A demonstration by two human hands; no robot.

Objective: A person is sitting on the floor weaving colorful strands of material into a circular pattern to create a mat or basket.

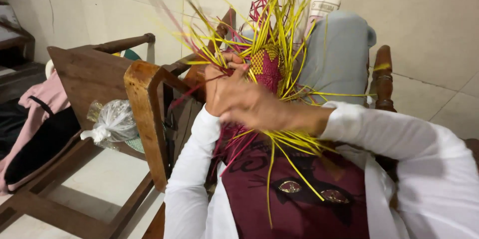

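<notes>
Just beyond the right hand, the weave is held upright with strips fanning outward, pinched at its near edge by that hand, the left hand gripping strips beside it.

We see an indoor scene under soft, even, warm light, with no harsh glare. Faint shadows fall under the wooden chair beside us. Our right hand and the yellow strips are smeared by motion blur. The wide lens bends the edges, and the white sleeves look bright, nearly washed out.
</notes>
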